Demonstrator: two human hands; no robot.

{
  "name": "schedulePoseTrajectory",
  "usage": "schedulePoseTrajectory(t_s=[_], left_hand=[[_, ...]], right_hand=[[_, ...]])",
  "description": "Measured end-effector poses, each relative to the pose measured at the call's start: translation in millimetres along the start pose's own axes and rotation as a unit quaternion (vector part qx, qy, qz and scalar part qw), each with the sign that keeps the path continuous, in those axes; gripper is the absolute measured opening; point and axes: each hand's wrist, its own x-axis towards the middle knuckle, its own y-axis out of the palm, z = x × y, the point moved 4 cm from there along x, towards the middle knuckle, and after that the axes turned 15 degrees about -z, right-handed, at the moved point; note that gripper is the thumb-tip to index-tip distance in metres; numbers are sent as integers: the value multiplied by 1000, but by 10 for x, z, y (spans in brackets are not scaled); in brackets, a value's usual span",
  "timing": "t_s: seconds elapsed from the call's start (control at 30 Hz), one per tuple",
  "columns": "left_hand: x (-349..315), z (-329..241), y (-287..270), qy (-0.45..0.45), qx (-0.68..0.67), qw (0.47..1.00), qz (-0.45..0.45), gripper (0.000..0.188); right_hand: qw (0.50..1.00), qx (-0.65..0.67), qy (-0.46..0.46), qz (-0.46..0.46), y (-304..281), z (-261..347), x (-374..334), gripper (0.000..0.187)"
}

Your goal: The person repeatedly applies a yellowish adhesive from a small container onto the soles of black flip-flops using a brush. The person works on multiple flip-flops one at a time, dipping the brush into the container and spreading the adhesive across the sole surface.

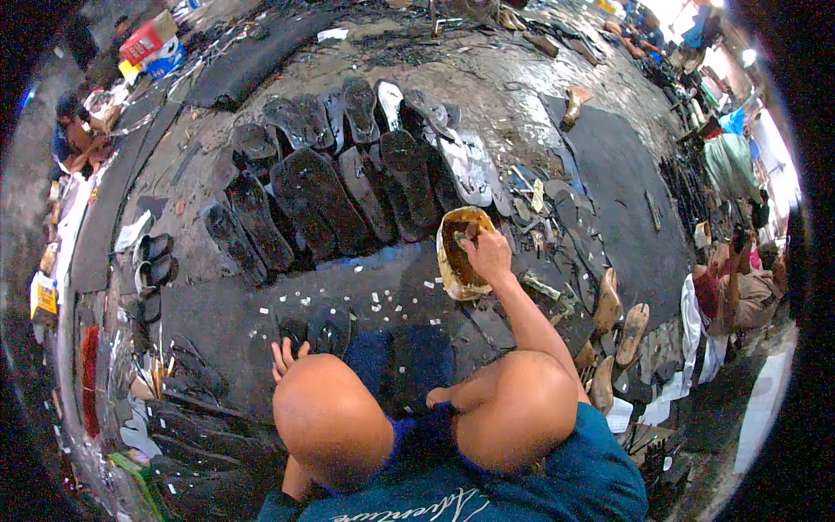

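My right hand is reaching into a pale, crusted tub of brown, sticky-looking paste. Its fingers are closed in a pinch over the paste, and what they hold is too small to make out. Part of my left hand shows past my left knee, fingers spread, beside a pair of dark sandal soles on the black mat. The rest of that hand is hidden by the knee. Beyond the mat, several dark soles lie in overlapping rows, with a lighter grey one at their right end.
Small white scraps dot the mat. Wooden shoe lasts and offcuts lie to my right, near a large dark sheet. Finished-looking sandals sit at left. Other people sit at the far right and far left.
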Motion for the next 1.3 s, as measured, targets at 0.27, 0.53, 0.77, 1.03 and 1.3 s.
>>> schedulePoseTrajectory(t_s=[0.27,0.53,0.77,1.03,1.3], left_hand=[[120,-291,-181,-37,-182,983,1,69],[1233,-553,153,-10,-58,998,-16,79],[2110,-1093,-662,-264,-768,553,184,53],[2456,-1458,-700,-269,-758,586,97,49],[2436,-1483,-760,-159,-894,350,233,63]], right_hand=[[958,-77,15,277,-704,224,-18,45],[867,174,19,466,-838,-289,-768,28],[824,538,116,134,-940,1578,362,20],[840,517,-162,11,-705,2182,201,24],[895,442,-35,48,-298,1929,534,20]])
